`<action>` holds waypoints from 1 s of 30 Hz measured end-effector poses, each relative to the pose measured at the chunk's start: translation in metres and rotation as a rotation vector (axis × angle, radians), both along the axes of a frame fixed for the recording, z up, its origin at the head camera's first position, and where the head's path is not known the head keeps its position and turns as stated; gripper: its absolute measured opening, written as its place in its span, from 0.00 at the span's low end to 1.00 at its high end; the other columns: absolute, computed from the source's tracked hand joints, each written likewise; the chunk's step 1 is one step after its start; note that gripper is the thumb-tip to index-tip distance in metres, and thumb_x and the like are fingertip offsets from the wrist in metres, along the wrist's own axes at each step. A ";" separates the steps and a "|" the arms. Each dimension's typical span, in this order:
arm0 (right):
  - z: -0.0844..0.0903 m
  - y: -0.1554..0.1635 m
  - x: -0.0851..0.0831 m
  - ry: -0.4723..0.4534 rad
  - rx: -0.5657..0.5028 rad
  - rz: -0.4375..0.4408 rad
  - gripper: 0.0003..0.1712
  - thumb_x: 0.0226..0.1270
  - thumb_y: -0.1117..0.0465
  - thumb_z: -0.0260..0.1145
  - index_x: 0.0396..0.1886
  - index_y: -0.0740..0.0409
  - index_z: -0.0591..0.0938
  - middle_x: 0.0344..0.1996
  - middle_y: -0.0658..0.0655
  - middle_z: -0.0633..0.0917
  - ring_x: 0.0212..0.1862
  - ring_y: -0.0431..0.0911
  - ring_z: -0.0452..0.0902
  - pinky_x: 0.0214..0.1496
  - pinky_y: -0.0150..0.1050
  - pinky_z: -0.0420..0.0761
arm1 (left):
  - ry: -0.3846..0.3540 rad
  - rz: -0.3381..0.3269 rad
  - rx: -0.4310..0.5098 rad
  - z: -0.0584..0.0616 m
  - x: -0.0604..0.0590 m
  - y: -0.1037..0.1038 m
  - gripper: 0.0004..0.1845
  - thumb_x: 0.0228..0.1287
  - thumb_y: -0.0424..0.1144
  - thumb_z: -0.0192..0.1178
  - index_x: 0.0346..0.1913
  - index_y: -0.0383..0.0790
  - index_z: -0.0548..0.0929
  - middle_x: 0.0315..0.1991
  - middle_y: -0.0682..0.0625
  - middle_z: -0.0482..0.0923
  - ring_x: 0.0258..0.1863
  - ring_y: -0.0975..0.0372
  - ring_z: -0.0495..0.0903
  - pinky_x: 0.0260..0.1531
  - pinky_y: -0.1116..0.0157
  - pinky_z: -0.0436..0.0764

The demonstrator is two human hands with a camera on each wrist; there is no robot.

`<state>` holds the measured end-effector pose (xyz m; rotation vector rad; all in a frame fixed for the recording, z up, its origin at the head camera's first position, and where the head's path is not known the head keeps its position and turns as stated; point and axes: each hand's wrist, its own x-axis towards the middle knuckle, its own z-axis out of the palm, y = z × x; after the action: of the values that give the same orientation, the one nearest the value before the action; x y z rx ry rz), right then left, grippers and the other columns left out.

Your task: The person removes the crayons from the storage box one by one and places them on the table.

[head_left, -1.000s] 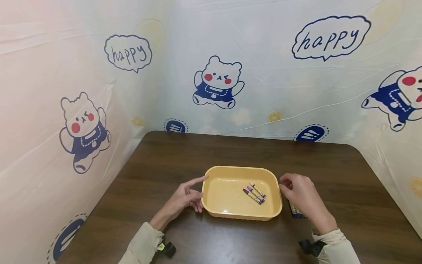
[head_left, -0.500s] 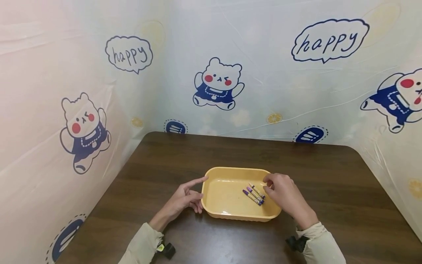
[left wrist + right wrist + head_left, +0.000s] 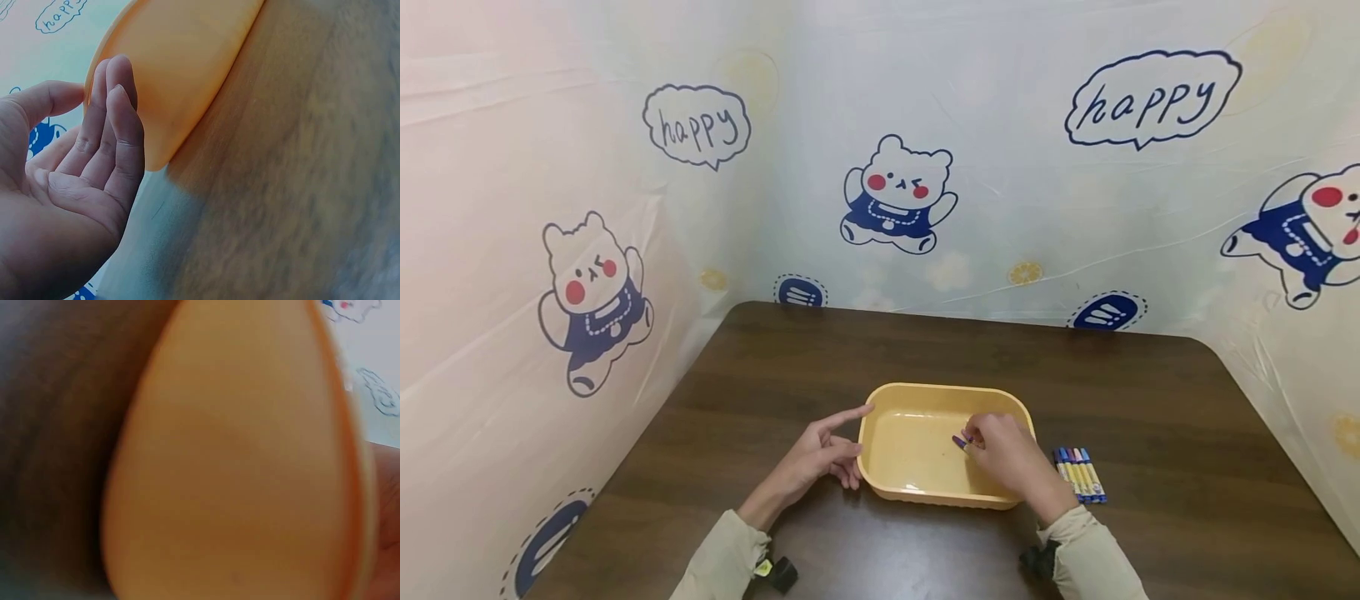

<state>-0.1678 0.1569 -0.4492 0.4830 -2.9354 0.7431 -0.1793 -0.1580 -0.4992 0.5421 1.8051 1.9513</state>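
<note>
In the head view, my left hand (image 3: 815, 454) touches the left rim of a yellow basin (image 3: 895, 487), index finger stretched along it and thumb on the edge. The left wrist view shows the hand's other fingers (image 3: 119, 125) bent beside the basin's outer wall. My right hand (image 3: 1006, 454) reaches inside the basin, thumb and index fingertips at the crayons lying there. Only a dark purple crayon end (image 3: 958, 442) and a bit of lilac show past the fingertips. The hand hides the rest, so whether it pinches one is unclear. The right wrist view is mostly blurred basin wall (image 3: 231, 456).
Several crayons (image 3: 1080, 475) with blue ends lie side by side on the dark wooden table (image 3: 1180, 467), just right of the basin. A printed curtain (image 3: 985, 167) with bears and "happy" bubbles surrounds the table at the back and sides.
My right hand has moved left from above the crayons on the table, across the basin's right rim and down to the crayons inside. My left hand keeps its place on the rim.
</note>
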 end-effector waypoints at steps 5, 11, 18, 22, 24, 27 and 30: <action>-0.012 -0.008 0.003 -0.002 0.070 0.015 0.11 0.55 0.70 0.70 0.19 0.54 0.79 0.17 0.47 0.72 0.23 0.41 0.65 0.24 0.35 0.66 | 0.003 -0.009 0.000 0.001 0.002 0.000 0.32 0.72 0.28 0.55 0.76 0.37 0.60 0.25 0.40 0.85 0.21 0.56 0.84 0.24 0.56 0.87; -0.014 -0.012 0.004 -0.003 0.100 -0.018 0.12 0.55 0.71 0.71 0.19 0.55 0.79 0.17 0.48 0.72 0.23 0.43 0.65 0.25 0.36 0.66 | 0.013 -0.005 -0.001 0.001 -0.001 0.000 0.32 0.72 0.29 0.56 0.76 0.37 0.60 0.25 0.40 0.85 0.20 0.57 0.84 0.23 0.58 0.87; -0.015 -0.013 0.004 0.017 0.144 -0.009 0.14 0.54 0.70 0.71 0.17 0.55 0.76 0.18 0.49 0.71 0.23 0.44 0.64 0.25 0.38 0.66 | 0.009 -0.004 0.003 0.002 -0.001 0.001 0.33 0.71 0.27 0.55 0.76 0.36 0.60 0.24 0.41 0.85 0.20 0.57 0.84 0.23 0.58 0.86; -0.016 -0.013 0.005 0.069 0.161 -0.021 0.16 0.51 0.73 0.69 0.13 0.55 0.74 0.16 0.50 0.70 0.21 0.45 0.63 0.23 0.38 0.65 | 0.021 -0.012 0.017 0.004 -0.001 0.001 0.33 0.71 0.27 0.55 0.76 0.34 0.59 0.25 0.39 0.84 0.20 0.57 0.84 0.23 0.58 0.87; -0.016 -0.012 0.005 0.085 0.171 -0.022 0.17 0.50 0.73 0.68 0.12 0.54 0.73 0.15 0.50 0.70 0.20 0.45 0.63 0.22 0.39 0.65 | 0.027 -0.014 0.018 0.004 0.000 0.000 0.33 0.71 0.26 0.55 0.76 0.33 0.58 0.25 0.37 0.84 0.20 0.57 0.84 0.23 0.57 0.87; -0.016 -0.012 0.006 0.083 0.173 -0.019 0.17 0.50 0.74 0.68 0.12 0.54 0.74 0.15 0.50 0.72 0.20 0.44 0.64 0.21 0.39 0.67 | 0.025 -0.010 0.012 0.004 0.000 0.000 0.33 0.70 0.26 0.55 0.76 0.33 0.59 0.25 0.35 0.84 0.21 0.57 0.84 0.23 0.57 0.87; -0.015 -0.012 0.008 0.069 0.167 -0.022 0.16 0.50 0.74 0.68 0.12 0.54 0.75 0.15 0.49 0.72 0.20 0.44 0.65 0.20 0.39 0.68 | 0.029 -0.007 0.005 0.003 0.001 0.000 0.33 0.71 0.26 0.55 0.76 0.33 0.59 0.26 0.33 0.83 0.21 0.57 0.84 0.23 0.57 0.87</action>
<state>-0.1600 0.1447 -0.4646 0.4774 -2.9467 0.4707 -0.1787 -0.1584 -0.4963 0.5800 1.8138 1.9527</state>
